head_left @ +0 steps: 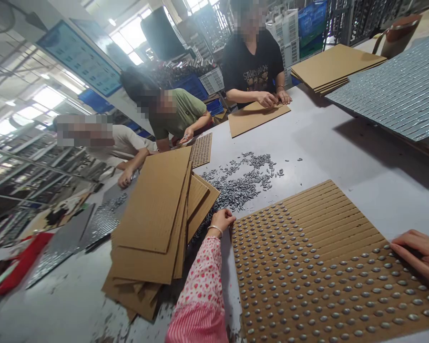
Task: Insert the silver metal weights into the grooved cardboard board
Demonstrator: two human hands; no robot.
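Observation:
A brown cardboard sheet (338, 228) with grooves lies on the white table, tilted in view. Rows of small oval metal pieces sit on its left and lower parts; the upper right grooves are bare. My left hand (222, 221), below a pink sleeve and a bracelet, is at the sheet's upper left corner with its fingers bent together; what they hold, if anything, is too small to name. At the right edge of the view, my right hand (423, 252) rests by the sheet's right side, fingers stretched out. Beyond my left hand lies a loose heap of metal pieces (236, 188).
Stacked cardboard sheets (153, 205) stand left of my left arm. Across the white table (307, 138), three people work with sheets and small pieces. At the upper right are more cardboard (338, 66), a silvery ridged sheet (396, 90) and a brown mug (400, 35).

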